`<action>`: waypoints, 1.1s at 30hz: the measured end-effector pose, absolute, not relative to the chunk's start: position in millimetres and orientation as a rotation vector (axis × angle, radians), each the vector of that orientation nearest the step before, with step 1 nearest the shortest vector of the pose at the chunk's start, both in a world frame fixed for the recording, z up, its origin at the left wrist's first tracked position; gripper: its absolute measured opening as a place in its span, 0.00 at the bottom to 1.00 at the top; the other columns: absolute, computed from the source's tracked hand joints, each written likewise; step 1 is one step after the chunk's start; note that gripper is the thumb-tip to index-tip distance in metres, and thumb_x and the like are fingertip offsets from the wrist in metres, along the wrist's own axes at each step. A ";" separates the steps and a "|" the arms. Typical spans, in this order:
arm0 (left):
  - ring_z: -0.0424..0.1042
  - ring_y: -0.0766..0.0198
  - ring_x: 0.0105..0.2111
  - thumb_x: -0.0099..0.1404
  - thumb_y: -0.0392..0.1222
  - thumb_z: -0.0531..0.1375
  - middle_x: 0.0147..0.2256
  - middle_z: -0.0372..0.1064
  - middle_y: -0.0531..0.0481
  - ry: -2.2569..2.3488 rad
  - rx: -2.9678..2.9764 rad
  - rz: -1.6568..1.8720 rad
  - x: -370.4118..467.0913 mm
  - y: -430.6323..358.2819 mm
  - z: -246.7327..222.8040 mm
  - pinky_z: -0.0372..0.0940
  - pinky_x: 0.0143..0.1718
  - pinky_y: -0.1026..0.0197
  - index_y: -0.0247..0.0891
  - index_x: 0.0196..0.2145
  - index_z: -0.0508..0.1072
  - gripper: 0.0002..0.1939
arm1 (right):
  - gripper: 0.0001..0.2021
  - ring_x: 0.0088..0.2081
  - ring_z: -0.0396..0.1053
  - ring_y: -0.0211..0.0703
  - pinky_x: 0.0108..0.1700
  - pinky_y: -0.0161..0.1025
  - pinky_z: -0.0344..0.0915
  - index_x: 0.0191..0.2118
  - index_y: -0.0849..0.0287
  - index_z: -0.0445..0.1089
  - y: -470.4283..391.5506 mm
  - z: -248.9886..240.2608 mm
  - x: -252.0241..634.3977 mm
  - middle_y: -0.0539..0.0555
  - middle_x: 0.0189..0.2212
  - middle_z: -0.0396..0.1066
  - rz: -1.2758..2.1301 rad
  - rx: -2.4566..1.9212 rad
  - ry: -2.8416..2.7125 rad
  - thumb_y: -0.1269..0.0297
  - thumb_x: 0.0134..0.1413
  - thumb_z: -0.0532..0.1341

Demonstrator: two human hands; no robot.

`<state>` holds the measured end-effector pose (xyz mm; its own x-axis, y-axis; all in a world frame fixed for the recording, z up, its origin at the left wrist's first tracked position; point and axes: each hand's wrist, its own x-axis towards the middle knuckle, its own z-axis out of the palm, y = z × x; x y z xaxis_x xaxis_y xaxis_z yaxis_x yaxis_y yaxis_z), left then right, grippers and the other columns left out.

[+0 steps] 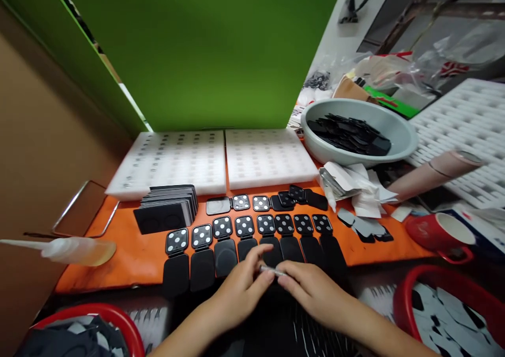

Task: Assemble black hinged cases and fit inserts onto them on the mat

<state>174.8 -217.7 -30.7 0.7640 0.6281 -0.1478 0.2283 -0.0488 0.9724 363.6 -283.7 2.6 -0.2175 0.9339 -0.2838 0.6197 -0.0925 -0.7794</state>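
My left hand (pixel 248 278) and my right hand (pixel 310 288) meet at the near edge of the orange work surface. Between them lies a short ridged silvery stick (pixel 271 269), which looks like a stack of small discs. The left thumb and fingers close on its left end; the right thumb and forefinger pinch the other end. Just beyond stands a row of black hinged plates (pixel 203 267), their square upper parts (pixel 222 226) dotted with pale round discs. My hands partly cover the middle plates. Behind the row, more hinged plates (pixel 261 203) lie, some overlapping.
A stack of black plates (pixel 163 217) stands left, near a squeeze bottle (pixel 79 251). White foam blocks (pixel 268 160) lie behind. At right are a grey basin (pixel 404 136) of black pieces, a red mug (pixel 434 233) and a red tub (pixel 402 299). Another red tub (pixel 136 336) is lower left.
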 end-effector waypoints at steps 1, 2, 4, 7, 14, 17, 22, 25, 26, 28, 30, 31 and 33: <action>0.68 0.63 0.32 0.68 0.47 0.48 0.32 0.67 0.51 0.760 1.637 0.421 168.4 -211.6 -32.9 0.63 0.36 0.61 0.40 0.55 0.57 0.20 | 0.15 0.31 0.65 0.39 0.34 0.35 0.59 0.34 0.56 0.67 -276.8 -0.3 362.9 0.50 0.29 0.69 1.257 -1.675 -1.721 0.55 0.62 0.48; 0.69 0.62 0.34 0.68 0.47 0.48 0.33 0.68 0.50 0.831 1.685 0.464 162.3 -203.6 -34.6 0.63 0.37 0.60 0.41 0.53 0.60 0.18 | 0.16 0.30 0.65 0.39 0.34 0.35 0.59 0.33 0.56 0.66 -268.8 -2.9 363.3 0.50 0.28 0.68 1.285 -1.652 -1.609 0.53 0.62 0.48; 0.69 0.59 0.39 0.67 0.45 0.49 0.38 0.70 0.48 0.991 1.880 0.501 152.1 -183.2 -37.6 0.63 0.42 0.57 0.41 0.46 0.67 0.13 | 0.16 0.29 0.63 0.38 0.34 0.36 0.59 0.33 0.56 0.64 -248.9 -7.3 365.1 0.48 0.26 0.65 1.301 -1.593 -1.408 0.50 0.61 0.49; 0.69 0.57 0.42 0.67 0.39 0.49 0.40 0.71 0.47 1.136 2.184 0.497 145.9 -146.4 -45.2 0.64 0.44 0.55 0.40 0.39 0.72 0.12 | 0.15 0.26 0.58 0.37 0.31 0.35 0.57 0.30 0.56 0.63 -209.8 -13.5 360.9 0.46 0.23 0.59 1.275 -1.443 -1.146 0.48 0.54 0.57; 0.63 0.55 0.52 0.62 0.35 0.56 0.51 0.65 0.46 1.187 2.350 0.491 157.9 -75.9 -77.0 0.59 0.53 0.54 0.39 0.45 0.71 0.13 | 0.26 0.21 0.52 0.36 0.28 0.37 0.56 0.13 0.56 0.51 -108.5 -47.0 304.8 0.45 0.14 0.47 1.239 -1.039 -0.830 0.47 0.50 0.60; 0.66 0.56 0.47 0.59 0.37 0.60 0.45 0.68 0.48 1.159 2.341 0.462 156.6 -62.6 -84.0 0.61 0.51 0.55 0.40 0.44 0.71 0.14 | 0.26 0.22 0.53 0.37 0.27 0.38 0.55 0.14 0.56 0.52 -84.0 -69.9 292.1 0.46 0.15 0.49 1.228 -1.120 -0.962 0.43 0.50 0.57; 0.65 0.56 0.46 0.59 0.40 0.61 0.44 0.68 0.49 1.171 2.287 0.456 151.4 -58.1 -88.9 0.61 0.49 0.55 0.41 0.45 0.70 0.15 | 0.26 0.21 0.50 0.36 0.26 0.37 0.52 0.17 0.56 0.52 -75.8 -89.4 300.5 0.46 0.16 0.50 1.169 -1.369 -1.254 0.40 0.51 0.53; 0.64 0.55 0.46 0.59 0.40 0.61 0.44 0.67 0.49 1.171 2.262 0.452 150.9 -58.2 -90.3 0.60 0.49 0.55 0.42 0.46 0.69 0.15 | 0.25 0.22 0.50 0.37 0.27 0.37 0.53 0.18 0.56 0.53 -77.4 -88.6 301.4 0.47 0.17 0.50 1.188 -1.325 -1.291 0.40 0.54 0.51; 0.63 0.55 0.46 0.59 0.40 0.61 0.44 0.67 0.49 1.170 2.257 0.449 150.9 -58.1 -90.7 0.60 0.49 0.55 0.42 0.45 0.69 0.15 | 0.25 0.22 0.50 0.37 0.27 0.37 0.53 0.18 0.56 0.53 -77.9 -87.7 300.0 0.47 0.17 0.51 1.207 -1.304 -1.301 0.40 0.54 0.50; 0.63 0.55 0.46 0.60 0.40 0.60 0.44 0.66 0.49 1.166 2.251 0.445 150.7 -57.6 -91.4 0.60 0.49 0.55 0.42 0.45 0.69 0.15 | 0.24 0.23 0.50 0.37 0.27 0.37 0.52 0.19 0.56 0.54 -78.7 -86.3 296.9 0.47 0.18 0.51 1.227 -1.288 -1.362 0.41 0.54 0.52; 0.63 0.55 0.46 0.60 0.40 0.60 0.44 0.66 0.49 1.164 2.248 0.444 150.3 -57.1 -92.1 0.60 0.49 0.55 0.42 0.46 0.69 0.15 | 0.24 0.23 0.49 0.36 0.27 0.37 0.52 0.19 0.56 0.54 -79.5 -85.8 296.8 0.46 0.18 0.50 1.202 -1.328 -1.417 0.41 0.52 0.53; 0.63 0.55 0.47 0.60 0.40 0.60 0.45 0.66 0.49 1.161 2.246 0.445 150.1 -56.9 -92.4 0.60 0.50 0.55 0.42 0.46 0.69 0.16 | 0.25 0.22 0.49 0.36 0.27 0.37 0.52 0.19 0.56 0.54 -79.8 -86.2 298.0 0.46 0.18 0.50 1.177 -1.362 -1.420 0.40 0.52 0.53; 0.62 0.56 0.47 0.59 0.40 0.61 0.45 0.65 0.50 1.155 2.242 0.447 149.8 -56.6 -92.9 0.59 0.50 0.56 0.43 0.47 0.69 0.17 | 0.25 0.23 0.50 0.37 0.27 0.37 0.53 0.19 0.56 0.53 -80.0 -87.9 301.9 0.46 0.18 0.51 1.146 -1.410 -1.389 0.39 0.52 0.52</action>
<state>149.8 -56.6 -92.9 0.5707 0.8205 0.0328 0.6293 -0.4626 0.6245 301.9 -80.0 -87.9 -0.0271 0.9982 -0.0537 0.2422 -0.0456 -0.9692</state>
